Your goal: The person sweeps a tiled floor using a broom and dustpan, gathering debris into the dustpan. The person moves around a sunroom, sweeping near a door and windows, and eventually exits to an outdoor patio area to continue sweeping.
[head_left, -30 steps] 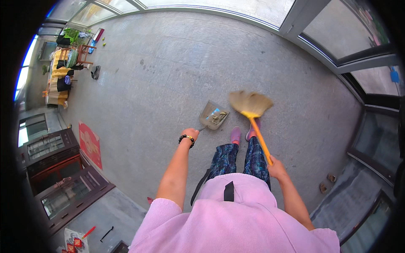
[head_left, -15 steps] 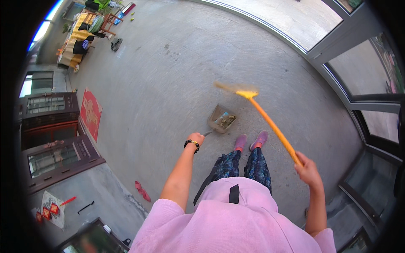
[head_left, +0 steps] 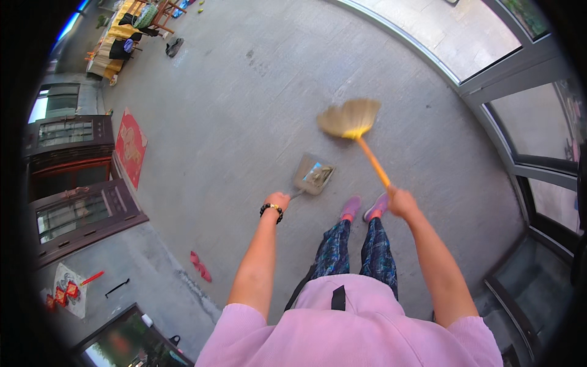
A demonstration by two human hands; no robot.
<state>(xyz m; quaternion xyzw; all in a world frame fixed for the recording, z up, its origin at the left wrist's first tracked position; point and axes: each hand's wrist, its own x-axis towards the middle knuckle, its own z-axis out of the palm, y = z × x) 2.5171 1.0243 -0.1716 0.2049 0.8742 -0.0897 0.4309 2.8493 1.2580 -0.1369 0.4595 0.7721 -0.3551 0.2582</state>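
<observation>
My left hand (head_left: pixel 278 200) is closed round the handle of a grey dustpan (head_left: pixel 304 174), which is low over or on the concrete floor; I cannot tell which. Some debris and a bit of blue lie in the pan. A bracelet of dark beads circles that wrist. My right hand (head_left: pixel 400 202) grips the orange handle of a broom (head_left: pixel 351 119). Its tan bristles fan out ahead of the dustpan, slightly blurred, and a yellow collar joins them to the handle.
My purple shoes (head_left: pixel 351 206) stand just right of the dustpan. A red mat (head_left: pixel 131 148) lies by the dark wooden doors (head_left: pixel 79 214) on the left, and a pink cloth-like thing (head_left: pixel 200 266) lies near that wall. Dark shoes (head_left: pixel 175 47) sit far left. Glazed door frames (head_left: pixel 507 92) line the right.
My right hand has moved left and inward with the broom, and the bristles now spread wide. The dustpan has shifted slightly left, still in my left hand.
</observation>
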